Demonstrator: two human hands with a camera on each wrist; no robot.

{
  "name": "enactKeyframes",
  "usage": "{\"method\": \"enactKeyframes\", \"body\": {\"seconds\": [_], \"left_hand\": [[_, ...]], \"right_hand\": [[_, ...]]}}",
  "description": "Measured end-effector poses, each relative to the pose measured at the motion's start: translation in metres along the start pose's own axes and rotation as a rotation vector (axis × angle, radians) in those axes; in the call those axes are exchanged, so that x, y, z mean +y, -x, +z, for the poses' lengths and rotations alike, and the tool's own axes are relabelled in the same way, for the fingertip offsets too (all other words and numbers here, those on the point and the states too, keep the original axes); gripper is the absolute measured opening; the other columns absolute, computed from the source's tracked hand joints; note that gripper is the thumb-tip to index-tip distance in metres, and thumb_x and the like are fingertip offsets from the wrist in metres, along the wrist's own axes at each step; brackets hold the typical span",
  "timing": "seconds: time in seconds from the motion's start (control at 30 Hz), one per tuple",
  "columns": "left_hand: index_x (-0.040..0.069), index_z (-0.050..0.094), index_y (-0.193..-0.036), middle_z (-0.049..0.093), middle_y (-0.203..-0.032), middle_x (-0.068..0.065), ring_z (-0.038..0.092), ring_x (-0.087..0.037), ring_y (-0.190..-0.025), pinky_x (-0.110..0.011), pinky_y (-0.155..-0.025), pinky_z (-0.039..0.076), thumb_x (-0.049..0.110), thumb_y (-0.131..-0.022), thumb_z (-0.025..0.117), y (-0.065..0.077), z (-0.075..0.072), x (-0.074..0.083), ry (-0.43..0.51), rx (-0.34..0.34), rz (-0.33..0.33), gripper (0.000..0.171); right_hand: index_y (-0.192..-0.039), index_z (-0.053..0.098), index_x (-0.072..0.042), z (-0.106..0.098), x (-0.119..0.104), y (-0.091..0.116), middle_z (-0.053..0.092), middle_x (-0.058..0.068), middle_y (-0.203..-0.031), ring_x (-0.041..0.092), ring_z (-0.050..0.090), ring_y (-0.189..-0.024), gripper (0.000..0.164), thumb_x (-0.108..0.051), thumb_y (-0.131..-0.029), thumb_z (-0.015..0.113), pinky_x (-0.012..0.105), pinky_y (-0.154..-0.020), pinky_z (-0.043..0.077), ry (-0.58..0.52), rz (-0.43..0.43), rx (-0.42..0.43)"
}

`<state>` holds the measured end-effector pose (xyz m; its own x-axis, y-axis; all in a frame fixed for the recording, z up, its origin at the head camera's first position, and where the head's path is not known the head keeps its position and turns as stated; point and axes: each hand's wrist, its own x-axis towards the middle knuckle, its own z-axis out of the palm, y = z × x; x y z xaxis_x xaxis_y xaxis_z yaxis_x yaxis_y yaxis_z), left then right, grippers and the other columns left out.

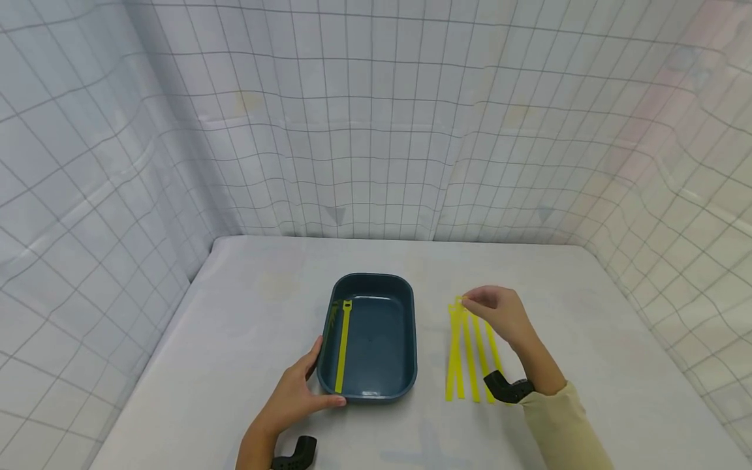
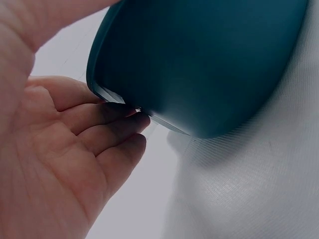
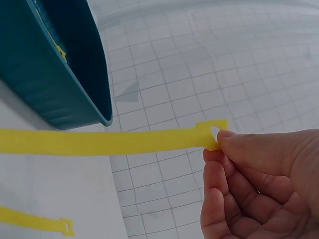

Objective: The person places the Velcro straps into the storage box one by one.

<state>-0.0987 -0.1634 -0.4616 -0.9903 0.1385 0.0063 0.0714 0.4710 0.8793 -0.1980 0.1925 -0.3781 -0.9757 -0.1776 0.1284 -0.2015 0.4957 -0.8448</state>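
Note:
A dark teal tray (image 1: 380, 349) stands on the table, with a yellow cable tie strap (image 1: 343, 352) lying lengthwise along its left side. My left hand (image 1: 292, 397) holds the tray's near-left corner, thumb at the near wall and fingers along the left wall. Over to the right, my right hand (image 1: 499, 314) pinches the slotted head of another yellow cable tie strap (image 3: 124, 142) between thumb and fingertips. In the right wrist view this strap stretches away leftward, its far end out of frame. Several more yellow straps (image 1: 472, 359) lie side by side below the right hand.
White cloth covers the table (image 1: 247, 339). White curtains with a dark grid (image 1: 376, 130) enclose its back and sides. Each wrist wears a black camera mount, the right one (image 1: 508, 388) near the lower ends of the straps.

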Motion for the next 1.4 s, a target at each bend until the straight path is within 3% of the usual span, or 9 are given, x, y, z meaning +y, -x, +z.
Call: {"method": "enactKeyframes", "body": {"seconds": [0.2, 0.5, 0.87, 1.07, 1.4], "left_hand": [[0.004, 0.021, -0.146, 0.026, -0.147, -0.014, 0.027, -0.029, -0.132, -0.044, -0.101, 0.031, 0.037, -0.059, 0.086, 0.000, -0.001, 0.000, -0.013, 0.003, -0.008, 0.114], [0.004, 0.021, -0.146, 0.025, -0.147, -0.013, 0.028, -0.029, -0.132, -0.045, -0.101, 0.031, 0.040, -0.057, 0.086, -0.002, 0.001, -0.003, -0.024, 0.015, -0.006, 0.117], [0.005, 0.020, -0.146, 0.025, -0.147, -0.013, 0.028, -0.029, -0.132, -0.045, -0.101, 0.031, 0.041, -0.056, 0.086, -0.002, 0.002, -0.004, -0.032, 0.018, -0.015, 0.117], [0.002, 0.023, -0.145, 0.028, -0.145, -0.016, 0.030, -0.032, -0.130, -0.046, -0.099, 0.034, 0.039, -0.057, 0.087, -0.002, 0.004, -0.003, -0.040, 0.035, 0.019, 0.115], [0.003, 0.021, -0.146, 0.026, -0.146, -0.015, 0.028, -0.031, -0.132, -0.046, -0.101, 0.032, 0.039, -0.058, 0.086, -0.001, 0.002, -0.001, -0.032, 0.017, -0.007, 0.114]], "right_hand": [[-0.099, 0.067, 0.000, -0.001, -0.009, 0.008, 0.067, 0.008, -0.095, 0.021, 0.061, -0.088, 0.028, -0.025, -0.085, 0.067, 0.032, -0.078, 0.049, -0.049, -0.007, -0.014], [-0.096, 0.067, -0.004, -0.003, -0.013, 0.014, 0.067, 0.005, -0.093, 0.020, 0.061, -0.087, 0.023, -0.025, -0.086, 0.067, 0.034, -0.078, 0.050, -0.028, -0.044, -0.019], [-0.096, 0.067, -0.002, -0.007, -0.018, 0.030, 0.066, 0.006, -0.092, 0.019, 0.062, -0.086, 0.022, -0.022, -0.085, 0.067, 0.026, -0.076, 0.050, -0.064, -0.056, -0.020], [-0.097, 0.066, 0.000, -0.007, -0.023, 0.042, 0.066, 0.007, -0.092, 0.018, 0.062, -0.084, 0.020, -0.017, -0.085, 0.067, 0.024, -0.073, 0.051, -0.104, -0.072, -0.009], [-0.095, 0.067, -0.001, -0.006, -0.030, 0.048, 0.066, 0.007, -0.089, 0.014, 0.062, -0.081, 0.018, -0.016, -0.084, 0.068, 0.023, -0.071, 0.051, -0.091, -0.076, 0.025]]}}
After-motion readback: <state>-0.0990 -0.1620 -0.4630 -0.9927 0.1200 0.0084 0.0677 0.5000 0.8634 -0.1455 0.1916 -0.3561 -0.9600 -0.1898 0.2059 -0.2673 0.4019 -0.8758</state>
